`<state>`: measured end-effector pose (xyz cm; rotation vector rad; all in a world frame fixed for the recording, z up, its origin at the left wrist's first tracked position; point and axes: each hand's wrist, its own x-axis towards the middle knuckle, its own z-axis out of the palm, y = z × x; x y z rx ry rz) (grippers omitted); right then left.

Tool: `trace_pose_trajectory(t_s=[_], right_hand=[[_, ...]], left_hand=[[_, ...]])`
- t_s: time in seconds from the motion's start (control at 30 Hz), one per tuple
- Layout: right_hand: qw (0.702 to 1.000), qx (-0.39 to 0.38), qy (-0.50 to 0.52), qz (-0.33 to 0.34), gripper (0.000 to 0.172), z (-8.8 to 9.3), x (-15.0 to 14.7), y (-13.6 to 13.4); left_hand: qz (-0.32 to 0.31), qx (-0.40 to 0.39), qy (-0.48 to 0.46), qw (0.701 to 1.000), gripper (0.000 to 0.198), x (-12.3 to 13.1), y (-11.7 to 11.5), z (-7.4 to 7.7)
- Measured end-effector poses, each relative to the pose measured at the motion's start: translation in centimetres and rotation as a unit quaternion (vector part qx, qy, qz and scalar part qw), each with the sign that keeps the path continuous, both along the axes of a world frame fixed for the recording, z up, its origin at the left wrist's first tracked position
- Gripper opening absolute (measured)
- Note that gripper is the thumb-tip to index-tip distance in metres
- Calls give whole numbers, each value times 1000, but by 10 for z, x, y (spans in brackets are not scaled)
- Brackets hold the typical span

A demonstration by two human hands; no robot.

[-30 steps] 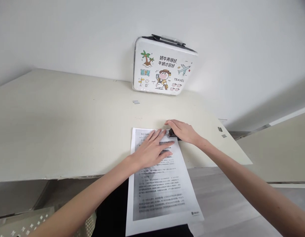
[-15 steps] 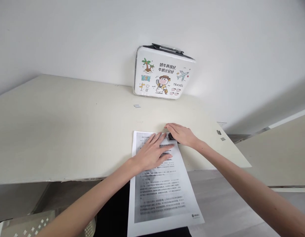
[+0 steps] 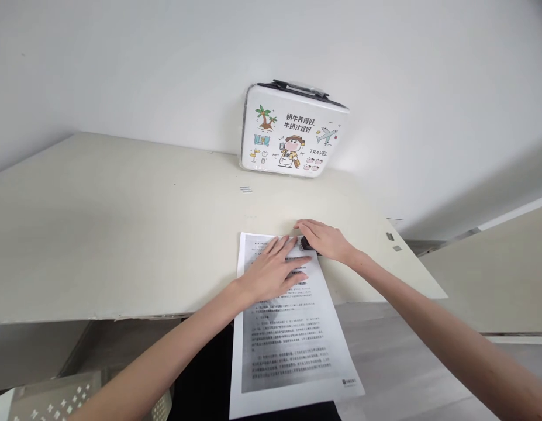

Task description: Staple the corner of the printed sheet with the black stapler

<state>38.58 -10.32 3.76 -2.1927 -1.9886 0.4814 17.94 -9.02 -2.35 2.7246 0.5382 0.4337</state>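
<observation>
A printed sheet of paper (image 3: 288, 356), perhaps with others under it, lies partly on the table and hangs over its front edge. My left hand (image 3: 275, 270) rests flat on its upper part with the fingers spread. At the sheet's upper right corner is a small black stapler (image 3: 304, 243), mostly covered by my right hand (image 3: 325, 240). My right hand curls over the stapler from above, and the stapler's front end sits over the paper's edge. How far the stapler is pressed down is hidden.
A white cartoon-printed case (image 3: 292, 131) with a black handle leans on the wall behind. Several staple strips (image 3: 245, 189) lie before it. Small grey pieces (image 3: 390, 236) sit near the table's (image 3: 121, 234) right edge. A perforated plastic bin (image 3: 55, 400) stands below left.
The whole view has shifted slightly. Both hands keep their places on the paper and the stapler, with no clear movement otherwise.
</observation>
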Motion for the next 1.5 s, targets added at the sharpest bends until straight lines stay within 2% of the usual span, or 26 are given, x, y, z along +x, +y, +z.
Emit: trace_pose_trajectory(t_s=[0.37,0.6,0.73,0.83,1.0,1.13,1.3,1.5], right_hand=[[998,10,-58,16,47,-3,-6,2],[985,41,-164,18,49,-22,-15,5],[984,47,-171,18,49,-26,-16,9],[990,53,-128,17,50,-22,-7,9],[994,109,27,-12,52,-18,17,-8],[985,156,71,-14,53,-28,34,-36],[981,159,111,34,41,-46,65,-66],[978,176,112,-19,42,-57,87,-85]], left_hand=[[-1,1,-1,1000,54,2,0,0],[0,-5,-1,1000,53,3,2,-7],[4,-6,4,1000,53,3,4,-8],[3,-8,9,1000,53,2,5,-6],[4,-9,12,1000,53,-4,2,1],[7,-21,25,999,53,-11,-2,7],[21,-30,31,999,53,-24,-2,10],[26,-16,42,999,50,-42,7,14]])
